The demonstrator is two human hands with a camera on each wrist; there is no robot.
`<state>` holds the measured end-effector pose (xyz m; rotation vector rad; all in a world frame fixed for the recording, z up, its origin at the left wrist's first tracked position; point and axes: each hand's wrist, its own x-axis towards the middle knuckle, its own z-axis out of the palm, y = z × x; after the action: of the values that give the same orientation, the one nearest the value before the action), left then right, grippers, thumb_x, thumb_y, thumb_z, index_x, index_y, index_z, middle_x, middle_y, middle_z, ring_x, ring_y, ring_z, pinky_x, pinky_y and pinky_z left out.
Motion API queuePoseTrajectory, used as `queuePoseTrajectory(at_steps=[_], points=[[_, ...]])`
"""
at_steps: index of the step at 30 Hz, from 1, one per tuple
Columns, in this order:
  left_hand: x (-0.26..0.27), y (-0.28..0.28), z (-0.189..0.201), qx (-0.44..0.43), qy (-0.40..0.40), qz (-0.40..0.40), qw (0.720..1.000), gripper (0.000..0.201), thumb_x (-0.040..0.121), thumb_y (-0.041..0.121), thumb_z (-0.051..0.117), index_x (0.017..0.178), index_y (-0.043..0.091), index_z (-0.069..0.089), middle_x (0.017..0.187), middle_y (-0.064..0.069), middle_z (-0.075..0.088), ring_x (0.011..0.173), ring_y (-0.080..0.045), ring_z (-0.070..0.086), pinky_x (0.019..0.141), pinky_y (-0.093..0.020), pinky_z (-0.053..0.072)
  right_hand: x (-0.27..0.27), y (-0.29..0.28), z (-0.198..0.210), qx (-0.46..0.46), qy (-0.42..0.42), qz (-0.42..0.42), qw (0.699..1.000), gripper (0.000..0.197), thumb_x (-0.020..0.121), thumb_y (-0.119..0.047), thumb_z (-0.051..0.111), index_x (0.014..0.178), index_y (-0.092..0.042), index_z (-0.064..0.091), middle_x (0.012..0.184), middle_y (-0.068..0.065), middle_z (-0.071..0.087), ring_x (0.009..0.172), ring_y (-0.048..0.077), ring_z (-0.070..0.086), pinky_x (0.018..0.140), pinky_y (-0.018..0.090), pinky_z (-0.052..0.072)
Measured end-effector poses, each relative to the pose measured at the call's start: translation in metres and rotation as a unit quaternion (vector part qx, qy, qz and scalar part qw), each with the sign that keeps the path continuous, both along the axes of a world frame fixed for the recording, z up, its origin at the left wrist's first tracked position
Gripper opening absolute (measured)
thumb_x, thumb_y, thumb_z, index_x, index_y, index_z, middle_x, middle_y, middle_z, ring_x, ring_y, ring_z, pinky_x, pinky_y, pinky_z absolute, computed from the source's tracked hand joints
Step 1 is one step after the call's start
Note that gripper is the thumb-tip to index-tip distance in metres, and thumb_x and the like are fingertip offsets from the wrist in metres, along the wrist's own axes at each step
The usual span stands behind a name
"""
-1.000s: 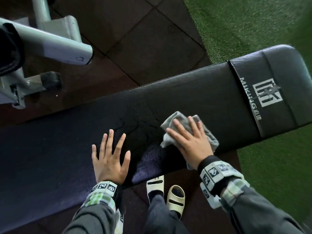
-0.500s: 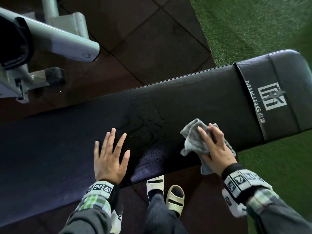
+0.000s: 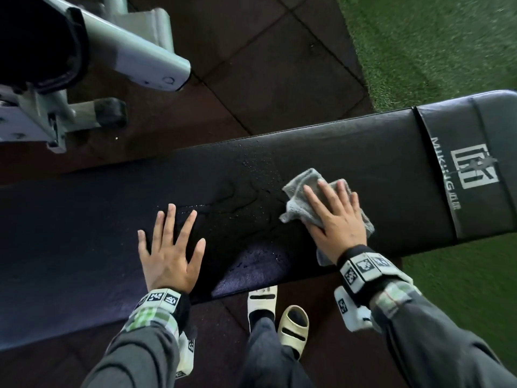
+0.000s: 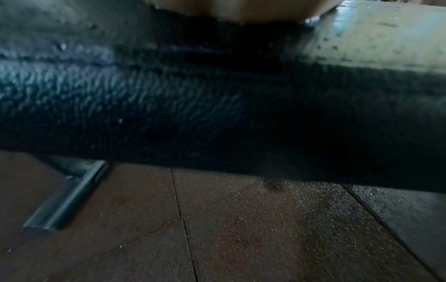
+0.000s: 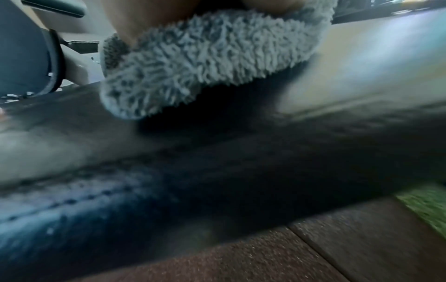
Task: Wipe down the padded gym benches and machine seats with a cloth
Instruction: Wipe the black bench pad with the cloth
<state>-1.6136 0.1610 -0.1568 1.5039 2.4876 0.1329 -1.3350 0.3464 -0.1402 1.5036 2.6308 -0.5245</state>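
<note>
- The bench (image 3: 349, 161) runs lengthwise left to right, logo end beyond the right hand's (image 3: 337, 219) fingertips.
- Right fingers, straight, press the cloth (image 3: 300, 191) flat.
- The left hand (image 3: 170, 253) lies flat, fingers spread wide.

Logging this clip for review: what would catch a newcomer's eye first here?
The right hand pressing a grey cloth flat on the black padded bench, beside a patch of water droplets. The left hand rests spread on the pad, and a white logo marks the bench's right end.

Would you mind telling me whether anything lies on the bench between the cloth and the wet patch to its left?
Nothing visible does. The cloth under the right hand borders the droplets on the bench; the left hand rests farther left.
</note>
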Motion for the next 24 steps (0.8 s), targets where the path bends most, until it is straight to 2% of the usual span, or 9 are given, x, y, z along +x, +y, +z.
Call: queuePoseTrajectory(at_steps=[2, 5, 7, 10, 12, 15, 19, 22, 24], points=[[-0.001, 0.000, -0.001, 0.009, 0.000, -0.002, 1.000, 0.059, 0.094, 0.054, 0.033, 0.149, 0.034, 0.037, 0.163, -0.002, 0.021, 0.150, -0.023, 0.018, 0.118, -0.056, 0.007, -0.020, -0.007, 0.001, 0.015, 0.009, 0.073, 0.997, 0.062, 0.082, -0.050, 0.041, 0.141, -0.040, 0.028, 0.151, 0.000, 0.031, 0.138, 0.036, 0.022, 0.110, 0.057, 0.019], [-0.001, -0.001, -0.002, 0.013, 0.000, 0.000, 1.000, 0.059, 0.094, 0.055, 0.033, 0.150, 0.035, 0.036, 0.164, -0.001, 0.019, 0.151, -0.022, 0.016, 0.118, -0.056, 0.006, -0.026, -0.033, 0.000, 0.027, 0.046, 0.210, 0.976, 0.061, 0.081, -0.041, 0.045, 0.141, -0.039, 0.032, 0.152, -0.002, 0.028, 0.140, 0.033, 0.020, 0.113, 0.052, 0.014], [-0.001, -0.001, -0.003, 0.015, 0.003, 0.000, 1.000, 0.059, 0.094, 0.054, 0.034, 0.150, 0.035, 0.036, 0.163, -0.001, 0.020, 0.151, -0.022, 0.017, 0.118, -0.056, 0.007, -0.012, -0.050, 0.000, 0.024, 0.049, 0.284, 0.957, 0.060, 0.081, -0.038, 0.045, 0.140, -0.040, 0.035, 0.152, -0.002, 0.027, 0.140, 0.032, 0.020, 0.113, 0.050, 0.014], [0.000, -0.001, -0.003, 0.018, 0.005, -0.001, 1.000, 0.059, 0.094, 0.054, 0.034, 0.150, 0.034, 0.037, 0.163, -0.002, 0.021, 0.150, -0.023, 0.018, 0.118, -0.057, 0.007, 0.026, -0.060, 0.000, 0.026, 0.019, 0.360, 0.932, 0.064, 0.081, -0.034, 0.043, 0.142, -0.044, 0.028, 0.152, -0.004, 0.025, 0.139, 0.030, 0.023, 0.111, 0.049, 0.017], [0.000, 0.000, -0.003, 0.021, 0.007, -0.001, 1.000, 0.058, 0.095, 0.054, 0.034, 0.149, 0.033, 0.037, 0.163, -0.002, 0.021, 0.150, -0.023, 0.019, 0.118, -0.057, 0.008, 0.051, -0.052, -0.001, 0.037, 0.006, 0.358, 0.933, 0.069, 0.079, -0.031, 0.044, 0.143, -0.045, 0.023, 0.153, -0.004, 0.022, 0.138, 0.029, 0.023, 0.112, 0.047, 0.016], [0.001, 0.000, -0.003, 0.026, 0.009, 0.000, 1.000, 0.058, 0.095, 0.053, 0.035, 0.149, 0.033, 0.038, 0.163, -0.002, 0.022, 0.150, -0.024, 0.020, 0.117, -0.057, 0.008, 0.067, -0.032, 0.004, 0.027, -0.005, 0.277, 0.961, 0.075, 0.074, -0.031, 0.043, 0.144, -0.045, 0.019, 0.155, -0.004, 0.017, 0.140, 0.029, 0.019, 0.113, 0.047, 0.015], [0.000, 0.000, -0.003, 0.025, 0.007, 0.000, 1.000, 0.058, 0.094, 0.053, 0.035, 0.149, 0.034, 0.038, 0.163, -0.001, 0.021, 0.150, -0.023, 0.019, 0.117, -0.057, 0.008, 0.035, -0.006, 0.012, -0.014, -0.010, 0.137, 0.990, 0.064, 0.078, -0.039, 0.040, 0.141, -0.044, 0.026, 0.153, -0.001, 0.024, 0.139, 0.034, 0.021, 0.109, 0.056, 0.022], [0.000, 0.000, -0.003, 0.021, 0.007, 0.003, 1.000, 0.058, 0.094, 0.054, 0.034, 0.149, 0.035, 0.037, 0.163, -0.001, 0.021, 0.150, -0.022, 0.018, 0.118, -0.057, 0.009, -0.007, -0.003, 0.014, -0.018, -0.030, 0.126, 0.991, 0.061, 0.079, -0.041, 0.039, 0.139, -0.040, 0.031, 0.151, 0.003, 0.031, 0.135, 0.041, 0.029, 0.104, 0.062, 0.023], [0.000, 0.000, -0.003, 0.021, 0.006, 0.003, 1.000, 0.058, 0.094, 0.054, 0.034, 0.149, 0.035, 0.037, 0.163, -0.001, 0.021, 0.150, -0.023, 0.019, 0.117, -0.058, 0.009, -0.025, -0.014, 0.011, -0.010, -0.018, 0.165, 0.986, 0.061, 0.079, -0.039, 0.040, 0.139, -0.040, 0.031, 0.153, 0.001, 0.027, 0.137, 0.039, 0.025, 0.106, 0.060, 0.018]])
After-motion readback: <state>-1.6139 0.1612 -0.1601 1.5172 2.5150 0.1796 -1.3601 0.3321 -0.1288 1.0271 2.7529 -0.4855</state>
